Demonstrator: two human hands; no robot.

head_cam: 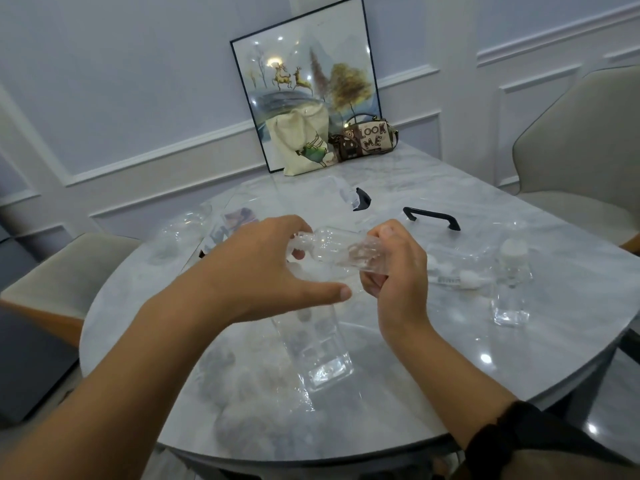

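- Clutter is spread over the table (450, 358): a tall clear container (313, 344) is stood directly beneath the hands, a capped jar (514, 263) to the right, a black handle (433, 217) behind.
- The clear bottle (332, 249) is held level above the table between the 2 hands.
- Its neck is enclosed by the curled fingers (298, 233) of the left hand (263, 261), and its base is gripped by the right hand (393, 271).
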